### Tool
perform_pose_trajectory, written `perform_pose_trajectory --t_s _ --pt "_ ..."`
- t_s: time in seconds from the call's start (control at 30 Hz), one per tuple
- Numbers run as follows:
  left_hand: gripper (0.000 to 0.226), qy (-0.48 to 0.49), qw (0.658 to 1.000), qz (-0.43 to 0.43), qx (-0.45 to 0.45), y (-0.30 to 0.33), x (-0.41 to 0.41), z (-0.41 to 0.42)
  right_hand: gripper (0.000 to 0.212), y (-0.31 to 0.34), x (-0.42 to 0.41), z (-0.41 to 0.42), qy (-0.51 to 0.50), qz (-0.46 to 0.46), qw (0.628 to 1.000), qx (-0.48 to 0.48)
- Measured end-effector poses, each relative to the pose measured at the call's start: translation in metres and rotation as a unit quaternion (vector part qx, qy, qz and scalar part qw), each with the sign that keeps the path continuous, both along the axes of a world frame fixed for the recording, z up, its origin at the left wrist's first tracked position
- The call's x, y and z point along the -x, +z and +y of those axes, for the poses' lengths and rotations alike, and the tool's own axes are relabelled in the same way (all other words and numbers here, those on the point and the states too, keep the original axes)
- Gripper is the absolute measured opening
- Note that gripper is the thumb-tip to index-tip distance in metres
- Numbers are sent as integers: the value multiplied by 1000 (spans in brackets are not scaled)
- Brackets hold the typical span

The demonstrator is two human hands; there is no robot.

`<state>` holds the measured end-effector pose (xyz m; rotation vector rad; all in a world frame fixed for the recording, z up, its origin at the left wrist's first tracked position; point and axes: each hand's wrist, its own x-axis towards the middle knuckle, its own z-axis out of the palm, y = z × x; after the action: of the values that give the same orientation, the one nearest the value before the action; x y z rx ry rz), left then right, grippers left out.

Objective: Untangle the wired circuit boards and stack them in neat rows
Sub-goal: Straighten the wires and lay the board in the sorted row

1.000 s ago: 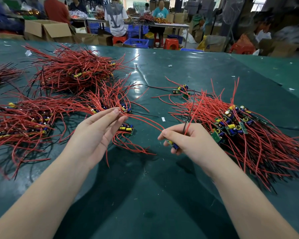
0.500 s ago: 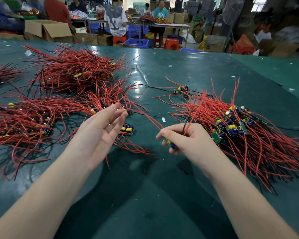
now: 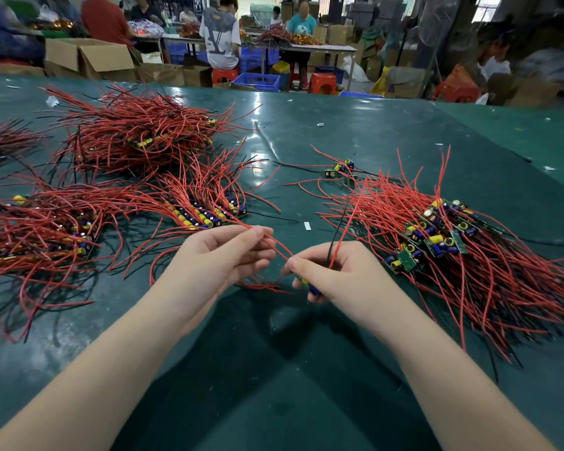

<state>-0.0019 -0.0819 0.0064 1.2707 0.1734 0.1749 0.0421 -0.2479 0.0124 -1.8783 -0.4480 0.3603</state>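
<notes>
Small green circuit boards carrying blue and yellow capacitors are trailing long red and black wires. A loose heap (image 3: 443, 236) is lying at right on the tabletop, a neater row (image 3: 205, 213) at centre-left, tangled piles (image 3: 134, 138) behind, and one board (image 3: 311, 287) is sitting mostly hidden in hand.

Both bare forearms reach in from below, hands close together at centre.
Left hand (image 3: 222, 258) half-curled, palm turned right, fingertips (image 3: 258, 234) pinching lightly. Right hand (image 3: 336, 271) closed in a tight grip, knuckles up, thumb tucked toward the left hand, nearly touching.
</notes>
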Motion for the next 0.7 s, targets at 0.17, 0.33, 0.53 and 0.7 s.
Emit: perform_pose_trajectory --t_s 0.17,0.33,0.53,0.7 --pt "17 36 999 -16 8 1 -1 3 17 -4 -1 1 2 -15 1000 18" --pt "17 45 999 -28 13 1 -1 3 17 -4 -1 0 20 1 1000 -5" --pt "17 114 991 -25 63 3 -5 11 17 -6 -1 -1 2 -15 1000 8" --pt "15 114 990 -9 80 0 -6 13 13 -10 -1 -1 -21 -89 995 50"
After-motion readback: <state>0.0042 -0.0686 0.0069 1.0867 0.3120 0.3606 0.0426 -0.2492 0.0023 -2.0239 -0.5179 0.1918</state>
